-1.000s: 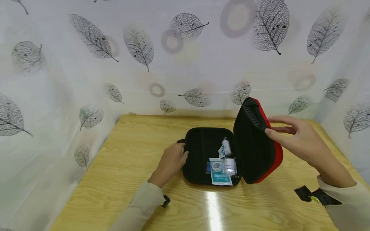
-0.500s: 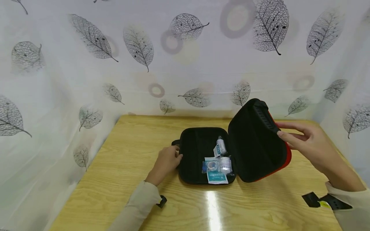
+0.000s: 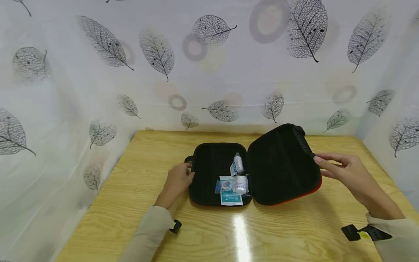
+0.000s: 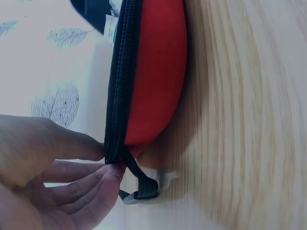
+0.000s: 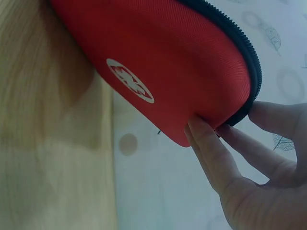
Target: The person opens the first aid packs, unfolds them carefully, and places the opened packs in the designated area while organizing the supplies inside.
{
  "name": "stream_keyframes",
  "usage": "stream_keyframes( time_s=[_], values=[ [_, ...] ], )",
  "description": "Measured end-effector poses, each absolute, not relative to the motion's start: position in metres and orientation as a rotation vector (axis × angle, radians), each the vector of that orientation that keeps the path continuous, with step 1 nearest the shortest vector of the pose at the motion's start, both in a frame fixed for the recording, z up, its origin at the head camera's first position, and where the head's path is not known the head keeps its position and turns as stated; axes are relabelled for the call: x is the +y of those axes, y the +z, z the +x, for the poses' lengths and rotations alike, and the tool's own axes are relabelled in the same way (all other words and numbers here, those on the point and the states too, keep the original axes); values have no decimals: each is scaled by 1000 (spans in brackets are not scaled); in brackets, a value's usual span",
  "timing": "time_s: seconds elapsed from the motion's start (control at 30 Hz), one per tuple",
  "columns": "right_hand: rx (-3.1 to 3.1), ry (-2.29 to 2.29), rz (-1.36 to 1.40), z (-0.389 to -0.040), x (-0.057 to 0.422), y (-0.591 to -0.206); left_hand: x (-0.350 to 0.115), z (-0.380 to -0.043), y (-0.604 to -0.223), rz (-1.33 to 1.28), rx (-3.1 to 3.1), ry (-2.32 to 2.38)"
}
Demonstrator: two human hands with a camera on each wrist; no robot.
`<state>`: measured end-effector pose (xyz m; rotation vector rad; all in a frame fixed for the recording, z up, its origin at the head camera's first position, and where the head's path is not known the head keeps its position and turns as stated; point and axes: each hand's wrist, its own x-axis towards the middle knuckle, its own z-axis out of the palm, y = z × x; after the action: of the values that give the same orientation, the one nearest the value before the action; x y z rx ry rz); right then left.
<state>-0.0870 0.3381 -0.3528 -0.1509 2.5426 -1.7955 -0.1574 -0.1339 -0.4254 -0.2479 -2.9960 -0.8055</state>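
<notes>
A red case with black lining lies unfolded on the table. Its left half is flat, and its lid leans out to the right, raised at the far side. My left hand pinches the zipped left edge beside a black strap. With thumb and fingers, my right hand holds the lid's outer edge; the lid's red shell bears a white oval logo. Inside the left half are a white bottle, a small white jar, a tape roll and a teal packet.
The wooden table extends around the case on all sides. Behind it hangs a pale curtain printed with leaves, which also runs along both sides. Black bands are worn on both wrists.
The lid has swung down and outward from nearly upright, with my right hand on it. The whole case has slid left, and my left hand has moved left with it.
</notes>
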Motion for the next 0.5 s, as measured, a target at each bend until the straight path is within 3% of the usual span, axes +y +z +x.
stream_keyframes(
  time_s=[0.23,0.5],
  values=[
    [2318,-1957,22,-85,342,-374,-149,-161,-428,-195,-3006,-792],
    [2366,-1764,153,-85,343,-397,-159,-166,-429,-173,-3030,-807]
  ],
)
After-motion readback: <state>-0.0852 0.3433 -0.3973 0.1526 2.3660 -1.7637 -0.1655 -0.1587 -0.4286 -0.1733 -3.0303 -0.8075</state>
